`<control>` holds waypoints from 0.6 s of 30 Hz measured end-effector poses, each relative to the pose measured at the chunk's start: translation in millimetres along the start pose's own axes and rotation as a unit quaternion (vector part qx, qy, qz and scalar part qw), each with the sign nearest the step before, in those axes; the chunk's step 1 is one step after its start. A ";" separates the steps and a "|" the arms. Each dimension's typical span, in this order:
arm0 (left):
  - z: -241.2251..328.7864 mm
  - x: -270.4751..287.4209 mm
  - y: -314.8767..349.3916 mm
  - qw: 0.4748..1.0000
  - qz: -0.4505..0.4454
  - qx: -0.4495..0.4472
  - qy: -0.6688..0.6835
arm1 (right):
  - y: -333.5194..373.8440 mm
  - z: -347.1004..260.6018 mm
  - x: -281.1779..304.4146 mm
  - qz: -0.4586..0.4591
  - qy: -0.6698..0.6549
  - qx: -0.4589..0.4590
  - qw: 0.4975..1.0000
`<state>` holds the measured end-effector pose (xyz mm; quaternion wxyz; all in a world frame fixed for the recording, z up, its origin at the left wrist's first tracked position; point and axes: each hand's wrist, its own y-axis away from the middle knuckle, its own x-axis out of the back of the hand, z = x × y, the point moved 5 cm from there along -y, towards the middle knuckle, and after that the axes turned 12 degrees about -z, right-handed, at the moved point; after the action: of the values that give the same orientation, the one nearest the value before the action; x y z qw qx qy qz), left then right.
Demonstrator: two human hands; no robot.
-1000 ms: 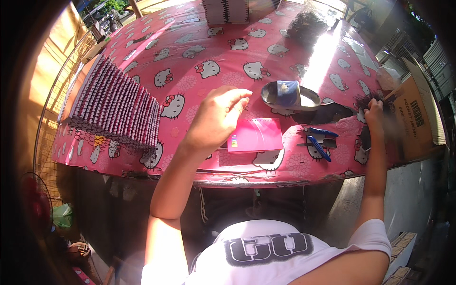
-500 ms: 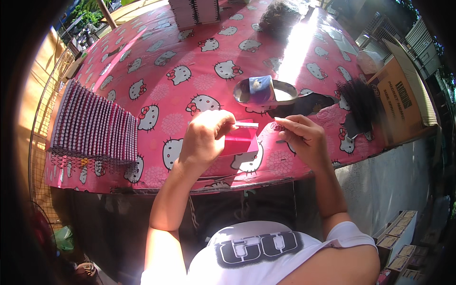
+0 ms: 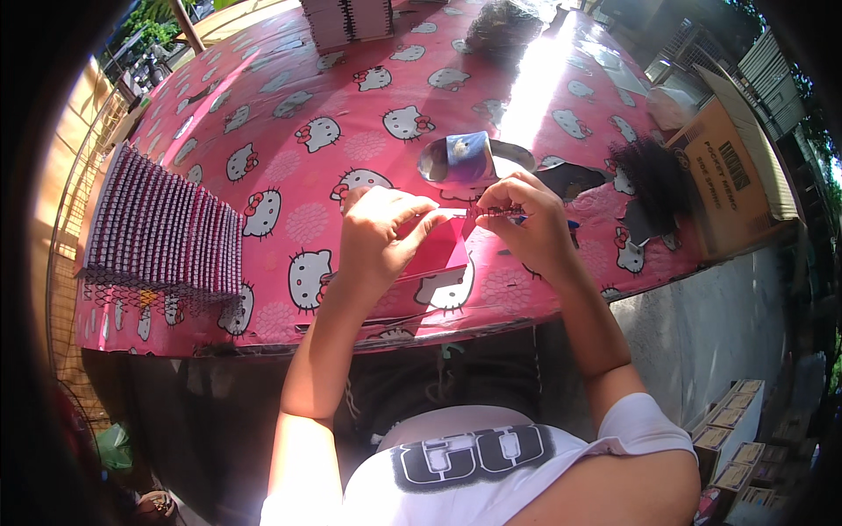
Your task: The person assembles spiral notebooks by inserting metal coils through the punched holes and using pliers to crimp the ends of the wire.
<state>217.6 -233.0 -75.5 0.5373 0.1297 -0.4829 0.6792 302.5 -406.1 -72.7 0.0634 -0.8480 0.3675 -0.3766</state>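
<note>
My left hand [image 3: 381, 232] is closed on a small pink memo pad [image 3: 447, 254], gripping it near its top edge. The pad is tilted a little above the table, and a narrow white strip shows along that edge. In my right hand [image 3: 533, 223], a thin dark spiral binding coil [image 3: 503, 211] is pinched between thumb and fingers. The coil's near end is at the pad's top corner; whether it passes through the holes is too small to tell. Just beyond both hands lies a slide sandal [image 3: 470, 159] with a blue printed strap.
A pink patterned cover [image 3: 364, 147] spreads over the table, torn at the right. Spiral-bound pads [image 3: 167, 223] are stacked at left, more notebooks [image 3: 351, 22] at the back. Black coils [image 3: 653, 180] lie beside an open carton [image 3: 728, 167]. A dark plastic-wrapped bundle [image 3: 502, 28] sits far off.
My right hand has moved left and slightly up, bringing the coil against the pad's top edge. My left hand still holds the pad. The whole view has shifted slightly.
</note>
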 end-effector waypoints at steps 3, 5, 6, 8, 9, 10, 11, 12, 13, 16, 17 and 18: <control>1.4 -0.9 1.7 0.996 0.014 0.027 -0.087 | -4.8 1.7 3.7 0.026 0.060 0.000 0.998; 7.9 -2.4 4.0 0.985 0.050 0.054 -0.156 | -5.8 0.8 1.4 0.016 0.060 0.011 0.998; 7.6 -3.2 4.7 0.983 0.061 0.072 -0.159 | -5.1 -0.2 -2.2 -0.005 0.034 0.014 0.999; 4.3 -4.1 8.2 0.976 0.083 0.109 -0.168 | -7.7 -0.9 -6.0 -0.050 -0.027 0.025 0.998; 0.7 -5.6 10.2 0.981 0.084 0.103 -0.139 | -9.6 0.8 -2.6 -0.028 -0.004 0.011 1.000; -4.0 -7.6 12.1 0.986 0.086 0.096 -0.110 | -11.3 2.3 0.6 -0.006 0.019 -0.003 1.000; -6.3 -9.1 11.6 0.989 0.089 0.087 -0.079 | -12.4 3.9 4.4 0.017 0.045 -0.017 0.999; -6.5 -9.8 11.5 0.990 0.083 0.082 -0.079 | -12.3 3.8 6.3 0.048 0.073 -0.010 0.996; -5.4 -9.6 11.1 0.991 0.077 0.077 -0.079 | -13.8 1.6 3.3 0.038 0.082 0.008 0.996; -3.6 -8.0 10.1 0.993 0.065 0.068 -0.064 | -13.4 -3.5 -4.5 0.001 0.073 0.035 0.997; -3.4 -7.5 9.4 0.994 0.063 0.067 -0.056 | -12.9 -2.7 -4.5 -0.017 0.050 0.028 0.998; -1.5 -6.4 8.6 0.994 0.063 0.065 -0.059 | -12.5 -1.6 -4.1 -0.035 0.026 0.022 0.999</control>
<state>213.2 -235.3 -85.2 0.4550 0.1733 -0.4758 0.7325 306.8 -394.1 -69.2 0.0593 -0.8487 0.3309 -0.4083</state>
